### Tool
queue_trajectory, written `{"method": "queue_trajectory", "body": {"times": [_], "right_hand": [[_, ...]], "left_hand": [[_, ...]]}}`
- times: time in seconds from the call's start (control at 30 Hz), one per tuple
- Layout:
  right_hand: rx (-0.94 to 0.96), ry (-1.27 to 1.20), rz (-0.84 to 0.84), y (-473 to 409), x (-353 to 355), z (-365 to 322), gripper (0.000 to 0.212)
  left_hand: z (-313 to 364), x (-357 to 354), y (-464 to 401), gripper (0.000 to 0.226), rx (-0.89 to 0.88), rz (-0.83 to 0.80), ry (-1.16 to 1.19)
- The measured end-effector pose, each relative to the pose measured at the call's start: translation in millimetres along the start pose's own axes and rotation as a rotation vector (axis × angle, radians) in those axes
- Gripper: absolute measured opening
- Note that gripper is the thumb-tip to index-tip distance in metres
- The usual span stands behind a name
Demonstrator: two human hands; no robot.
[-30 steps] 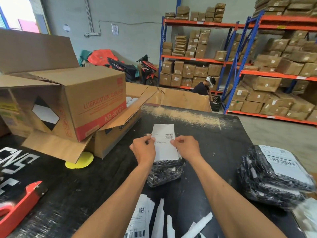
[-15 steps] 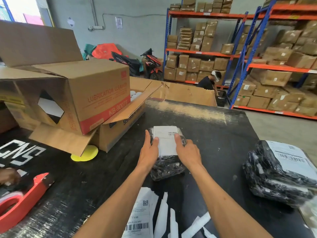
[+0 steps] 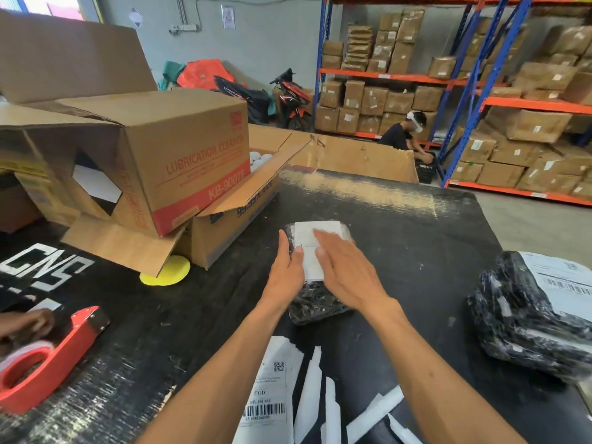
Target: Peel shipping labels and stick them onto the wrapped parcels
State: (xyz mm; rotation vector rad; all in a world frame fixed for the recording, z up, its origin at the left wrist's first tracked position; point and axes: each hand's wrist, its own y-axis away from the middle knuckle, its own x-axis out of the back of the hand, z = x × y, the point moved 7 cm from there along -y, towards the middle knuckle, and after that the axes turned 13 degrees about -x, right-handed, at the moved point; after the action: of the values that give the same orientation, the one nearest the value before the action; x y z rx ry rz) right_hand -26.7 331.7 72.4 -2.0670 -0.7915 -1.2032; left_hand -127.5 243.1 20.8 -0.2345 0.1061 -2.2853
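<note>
The small wrapped parcel (image 3: 315, 302) lies on the black table (image 3: 416, 238), in front of the open cardboard box (image 3: 179, 155), with a white shipping label (image 3: 309, 248) laid across its top; the right hand (image 3: 349, 270) lies flat and open on the label, fingers spread and blurred, gripping nothing; the left hand (image 3: 286, 270) is pressed open against the parcel's left side, thumb on the label's edge, bracing rather than clamping. The risks from here look mostly like adhesion faults; the black wrap is crinkled and soft, so a fast sweep could trap a crease or air bubble under the paper, and a crease through the barcode would probably spoil a scan; the label's far end reaches the parcel's far edge, so it may lift there if not pressed down; the parcel is light and the table slick, so a hard push could slide it out from under the left hand and skew the label. Near the parcel's front edge lie a printed label sheet (image 3: 267, 398) and torn backing strips (image 3: 312, 395); a sticky corner could catch one of them. To the parcel's right, a labelled bundle (image 3: 528, 315) sits well apart.
</note>
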Motion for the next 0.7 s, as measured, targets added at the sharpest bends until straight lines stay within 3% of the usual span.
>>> {"method": "queue_trajectory", "body": {"times": [0.1, 0.27, 0.53, 0.7], "right_hand": [[0.024, 0.126, -0.2, -16, -13, -1, 0.058], [-0.062, 0.189, -0.349, -48, -21, 12, 0.056], [-0.419, 0.0, -0.332, -73, -22, 26, 0.057], [-0.56, -0.073, -0.329, -74, -15, 37, 0.053]], "left_hand": [[-1, -1, -3, 0.063, -0.014, 0.003, 0.004], [-5, -1, -10, 0.062, 0.003, 0.005, -0.04], [25, -4, -37, 0.07, -0.059, -0.207, -0.568], [30, 6, -69, 0.079, 0.192, -0.018, -0.548]]}}
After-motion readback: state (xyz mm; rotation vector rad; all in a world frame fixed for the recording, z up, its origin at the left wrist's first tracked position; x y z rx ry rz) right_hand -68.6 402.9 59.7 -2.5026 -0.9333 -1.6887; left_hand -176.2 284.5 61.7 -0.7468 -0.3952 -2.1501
